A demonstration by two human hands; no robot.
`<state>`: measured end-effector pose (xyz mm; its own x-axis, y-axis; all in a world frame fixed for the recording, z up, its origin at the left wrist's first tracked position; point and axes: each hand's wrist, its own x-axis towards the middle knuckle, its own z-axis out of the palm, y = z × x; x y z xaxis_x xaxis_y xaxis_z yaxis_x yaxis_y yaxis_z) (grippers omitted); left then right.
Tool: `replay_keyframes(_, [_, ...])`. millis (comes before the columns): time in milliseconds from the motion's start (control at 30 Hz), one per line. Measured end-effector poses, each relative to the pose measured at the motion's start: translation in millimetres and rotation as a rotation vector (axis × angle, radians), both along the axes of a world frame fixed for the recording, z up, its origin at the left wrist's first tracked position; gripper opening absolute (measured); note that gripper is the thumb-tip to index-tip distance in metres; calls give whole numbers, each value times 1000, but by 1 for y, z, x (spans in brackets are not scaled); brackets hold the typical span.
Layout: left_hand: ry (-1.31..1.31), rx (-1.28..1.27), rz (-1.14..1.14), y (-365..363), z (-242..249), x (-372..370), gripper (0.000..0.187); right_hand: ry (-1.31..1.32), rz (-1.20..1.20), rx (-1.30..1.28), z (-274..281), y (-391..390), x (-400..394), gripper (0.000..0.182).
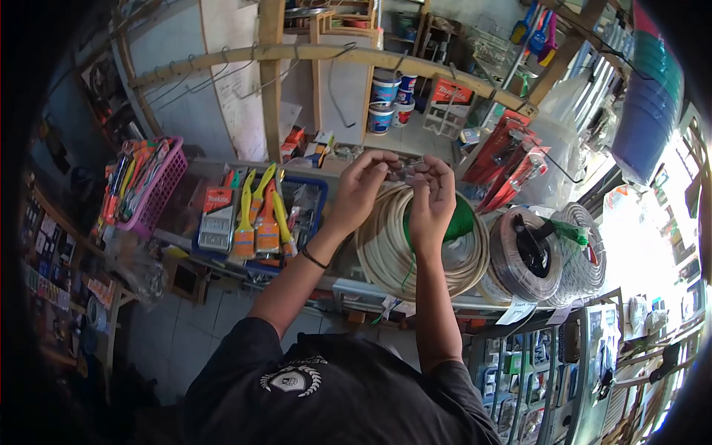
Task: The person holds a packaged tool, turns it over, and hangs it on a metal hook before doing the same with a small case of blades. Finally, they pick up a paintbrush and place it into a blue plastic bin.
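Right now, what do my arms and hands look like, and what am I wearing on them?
Both your left hand and right hand are ungloved. A thin dark band circles your left wrist; your right wrist shows nothing. The black short sleeves leave your forearms uncovered, with no visible markings on the sleeves.

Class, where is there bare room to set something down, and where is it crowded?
Pale floor tiles lie bare below the blue plastic tray of paintbrushes. A narrow counter strip seems free between that tray and the pink plastic basket. Crowded: from the large beige cable coil rightward, with more coils close beside it.
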<state>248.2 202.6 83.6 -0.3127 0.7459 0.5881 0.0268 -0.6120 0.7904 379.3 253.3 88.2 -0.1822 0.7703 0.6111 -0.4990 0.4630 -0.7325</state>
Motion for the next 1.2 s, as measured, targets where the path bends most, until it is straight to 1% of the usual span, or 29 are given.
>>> replay_keyframes(33, [-27,-7,7,-18,-2,-1,24,-7,19,14,-3,-10,-2,27])
replay_keyframes(167, [-90,-22,60,-82,-10,-14,25,-40,181,-74,-11,-53,-12,27])
replay_keyframes(233, [-123,-17,106,-108,-10,-18,26,-51,251,-59,-13,-67,-23,26])
replay_keyframes(400, [-92,-25,279,-157,1,-25,25,-56,452,-71,-4,-104,-52,25])
replay_keyframes(500, [-90,-38,341,-179,-4,-36,26,-67,556,-104,-3,-124,-67,24])
replay_keyframes(600, [-103,-77,419,-206,-9,-47,26,-93,590,-74,-18,-138,-90,25])
replay_keyframes(633, [-107,-81,426,-214,-17,-55,27,-111,606,-83,-19,-145,-94,26])
replay_keyframes(733, [-143,-83,436,-235,-21,-71,28,-144,538,-93,-28,-163,-116,27])
replay_keyframes(767, [-120,-122,490,-242,-27,-83,28,-154,526,-81,-32,-167,-123,29])
replay_keyframes(867, [-102,-113,493,-258,-44,-118,27,-193,512,-88,-49,-173,-148,31])
replay_keyframes(900, [-118,-120,493,-264,-44,-126,27,-209,501,-90,-53,-175,-157,35])
replay_keyframes(1000, [-25,-149,520,-272,-58,-171,27,-237,469,-95,-60,-186,-189,36])
replay_keyframes(1200, [23,-193,426,-281,-69,-237,24,-258,328,-119,-85,-203,-255,37])
